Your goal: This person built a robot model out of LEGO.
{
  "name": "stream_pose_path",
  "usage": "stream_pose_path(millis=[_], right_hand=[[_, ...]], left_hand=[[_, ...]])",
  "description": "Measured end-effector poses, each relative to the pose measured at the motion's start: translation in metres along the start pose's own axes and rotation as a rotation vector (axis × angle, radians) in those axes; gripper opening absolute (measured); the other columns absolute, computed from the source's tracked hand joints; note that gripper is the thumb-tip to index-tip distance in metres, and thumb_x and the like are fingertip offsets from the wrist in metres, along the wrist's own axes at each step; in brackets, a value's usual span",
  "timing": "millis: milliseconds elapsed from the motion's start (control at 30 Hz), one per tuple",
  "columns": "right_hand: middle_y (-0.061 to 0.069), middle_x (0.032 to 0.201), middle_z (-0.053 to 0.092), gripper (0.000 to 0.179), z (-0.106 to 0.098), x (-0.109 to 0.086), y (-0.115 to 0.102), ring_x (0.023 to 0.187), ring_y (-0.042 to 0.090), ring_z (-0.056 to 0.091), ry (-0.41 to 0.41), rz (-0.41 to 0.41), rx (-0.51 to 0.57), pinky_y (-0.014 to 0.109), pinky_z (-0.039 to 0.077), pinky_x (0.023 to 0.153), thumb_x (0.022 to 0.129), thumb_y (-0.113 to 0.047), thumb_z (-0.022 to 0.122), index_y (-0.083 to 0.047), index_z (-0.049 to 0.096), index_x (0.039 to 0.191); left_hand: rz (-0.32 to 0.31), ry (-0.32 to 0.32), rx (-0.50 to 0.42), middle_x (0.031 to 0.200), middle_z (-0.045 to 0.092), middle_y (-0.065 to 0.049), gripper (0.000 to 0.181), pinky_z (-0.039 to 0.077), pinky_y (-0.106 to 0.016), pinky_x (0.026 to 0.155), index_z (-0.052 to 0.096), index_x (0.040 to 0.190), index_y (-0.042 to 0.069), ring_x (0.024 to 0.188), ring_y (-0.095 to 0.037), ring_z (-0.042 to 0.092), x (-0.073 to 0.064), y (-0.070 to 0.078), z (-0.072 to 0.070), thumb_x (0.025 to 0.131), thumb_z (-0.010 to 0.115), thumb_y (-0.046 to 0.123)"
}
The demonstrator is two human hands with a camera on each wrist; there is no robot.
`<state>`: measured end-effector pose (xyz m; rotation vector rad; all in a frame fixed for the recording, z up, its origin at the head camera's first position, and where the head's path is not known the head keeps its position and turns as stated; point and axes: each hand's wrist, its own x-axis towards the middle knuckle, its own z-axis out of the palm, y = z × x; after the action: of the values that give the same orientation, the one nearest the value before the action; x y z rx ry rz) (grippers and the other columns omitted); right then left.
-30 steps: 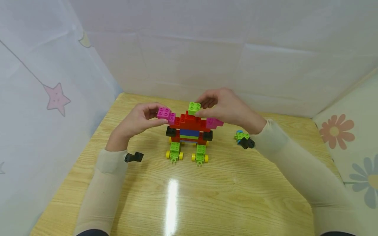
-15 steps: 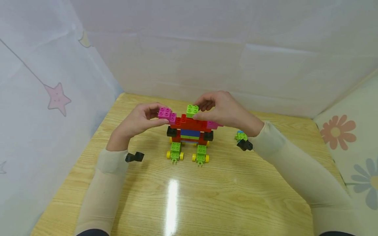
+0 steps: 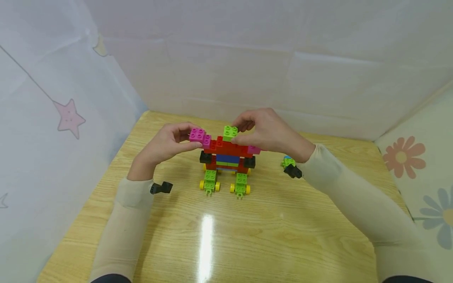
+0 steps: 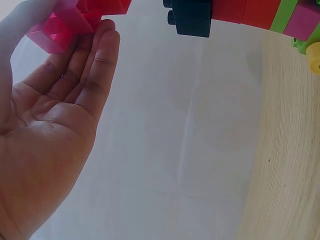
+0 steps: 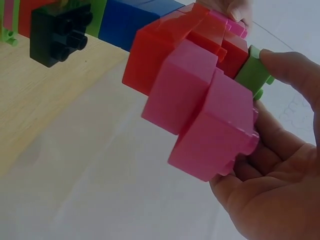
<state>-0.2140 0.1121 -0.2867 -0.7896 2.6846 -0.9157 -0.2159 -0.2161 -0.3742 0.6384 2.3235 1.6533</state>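
In the middle of the table stands a brick figure [image 3: 226, 149] with red, blue and black building bricks, pink bricks at both shoulders and lime-green feet on yellow wheels. My left hand [image 3: 158, 144] pinches the pink bricks [image 3: 196, 135] at its left end, thumb in front; the left wrist view shows the fingers behind them. My right hand [image 3: 270, 130] pinches a lime-green brick [image 3: 230, 133] at the top of the red bricks. In the right wrist view the green brick [image 5: 251, 74] touches the red ones, and the pink shoulder bricks [image 5: 215, 132] hide part of the fingers.
A small lime-green and blue brick piece [image 3: 288, 161] lies on the wooden table [image 3: 283, 236] at the right, partly covered by the black wrist mount [image 3: 293, 171]. White cloth walls [image 3: 226, 70] stand behind and at both sides.
My right hand has moved slightly left and down with the lime-green brick, bringing it lower against the red bricks. In the last half second both hands stay nearly still.
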Motion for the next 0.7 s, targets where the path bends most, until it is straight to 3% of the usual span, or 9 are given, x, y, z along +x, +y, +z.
stream_pose_path(millis=[300, 700], right_hand=[[0.001, 0.122, 0.082, 0.039, -0.002, 0.0017, -0.0085, 0.115, 0.023, 0.073, -0.025, 0.023, -0.024, 0.046, 0.06, 0.106, 0.095, -0.033, 0.088, -0.015, 0.083, 0.128], [0.005, 0.125, 0.082, 0.039, 0.0073, 0.0026, -0.0076, 0.113, 0.024, 0.074, 0.001, 0.021, -0.01, 0.046, 0.061, 0.107, 0.094, -0.028, 0.086, -0.012, 0.082, 0.129]], left_hand=[[0.025, -0.006, 0.0, 0.117, 0.079, 0.001, 0.035, 0.065, -0.025, 0.091, 0.074, 0.134, 0.001, 0.106, -0.02, 0.076, -0.0001, 0.0022, 0.0004, 0.102, 0.083, 0.011], [0.016, 0.002, -0.004, 0.117, 0.079, 0.002, 0.035, 0.065, -0.024, 0.09, 0.074, 0.134, 0.0, 0.105, -0.02, 0.076, -0.0012, -0.0001, -0.0007, 0.102, 0.083, 0.01]])
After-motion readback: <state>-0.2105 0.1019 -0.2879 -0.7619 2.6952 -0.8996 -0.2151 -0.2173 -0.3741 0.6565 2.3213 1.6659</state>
